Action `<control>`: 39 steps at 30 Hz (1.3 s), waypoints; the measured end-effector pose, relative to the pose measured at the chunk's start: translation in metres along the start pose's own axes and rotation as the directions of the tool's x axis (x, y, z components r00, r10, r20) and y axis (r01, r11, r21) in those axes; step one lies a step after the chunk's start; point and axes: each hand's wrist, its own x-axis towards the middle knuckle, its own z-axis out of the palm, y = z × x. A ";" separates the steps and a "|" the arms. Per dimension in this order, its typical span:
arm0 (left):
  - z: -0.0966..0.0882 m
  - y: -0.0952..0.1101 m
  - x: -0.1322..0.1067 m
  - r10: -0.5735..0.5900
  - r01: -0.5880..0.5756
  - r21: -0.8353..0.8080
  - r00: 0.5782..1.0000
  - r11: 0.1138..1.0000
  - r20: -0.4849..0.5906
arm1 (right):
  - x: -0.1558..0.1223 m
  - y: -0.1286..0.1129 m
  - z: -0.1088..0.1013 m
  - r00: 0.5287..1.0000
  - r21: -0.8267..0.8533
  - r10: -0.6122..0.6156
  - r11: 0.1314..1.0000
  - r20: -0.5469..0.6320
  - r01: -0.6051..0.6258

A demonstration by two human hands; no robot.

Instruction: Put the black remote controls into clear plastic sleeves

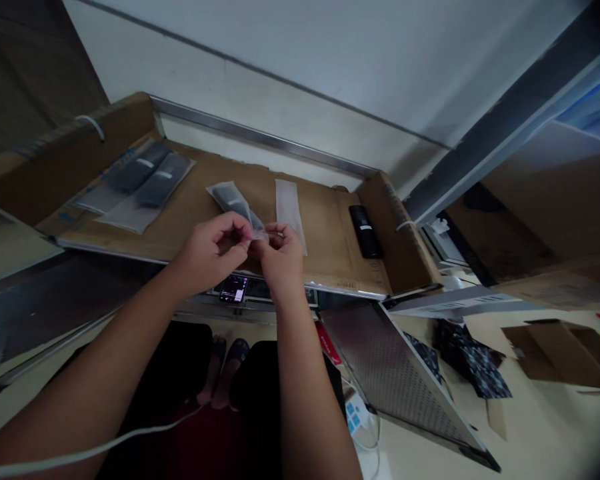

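My left hand (217,247) and my right hand (281,257) meet over the front of a cardboard-lined shelf (215,165). Both pinch the near end of a translucent plastic sleeve (257,222). Inside that sleeve lies a dark, elongated item with a pale label (230,199); its exact kind I cannot make out. Just right of it, a flat translucent sleeve (289,203) rests on the cardboard, its near end close to my right hand. A bare black item with a white label (365,231) lies farther right. Two more sleeved dark items (153,183) overlap at the left.
Cardboard walls (397,233) close off both shelf ends. Below the front edge sits a lit phone (233,289). A perforated metal panel (400,373) slants out at lower right. A white cable (130,437) crosses near my legs. An open cardboard box (565,353) stands on the floor.
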 end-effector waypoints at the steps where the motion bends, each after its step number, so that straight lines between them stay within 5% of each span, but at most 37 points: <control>1: 0.001 0.001 -0.001 0.012 -0.012 0.000 1.000 1.000 0.019 | 0.000 0.000 0.001 0.999 -0.063 -0.033 0.998 -0.032 0.031; 7: -0.002 0.000 -0.002 0.029 -0.027 -0.033 0.997 0.999 0.065 | 0.001 -0.001 0.004 0.989 -0.330 -0.143 0.936 -0.044 0.121; 13: -0.004 0.001 -0.001 -0.006 0.018 -0.107 0.994 0.994 0.105 | 0.002 -0.001 0.004 0.988 -0.367 -0.152 0.918 0.018 0.148; 17: -0.001 -0.011 0.004 -0.124 0.119 -0.157 0.992 0.980 -0.020 | 0.000 0.002 0.001 0.991 -0.270 -0.099 0.955 0.094 0.121; 21: -0.006 -0.028 0.011 -0.351 0.301 -0.268 0.922 0.915 -0.162 | -0.006 -0.001 0.000 0.992 -0.161 -0.070 0.983 0.104 0.087; 26: -0.014 -0.025 0.015 -0.588 0.576 -0.451 0.798 0.682 0.130 | -0.014 -0.015 0.005 0.986 -0.105 -0.146 0.982 0.086 0.155; 33: 0.003 -0.028 0.025 -0.502 0.312 -0.645 0.855 0.698 -0.131 | -0.036 -0.038 -0.006 0.957 -0.107 -0.068 0.989 0.282 0.102; 39: -0.003 -0.037 0.028 -0.441 0.190 -0.600 0.845 0.777 -0.302 | -0.051 -0.050 -0.032 0.973 -0.364 -0.097 0.916 0.209 0.170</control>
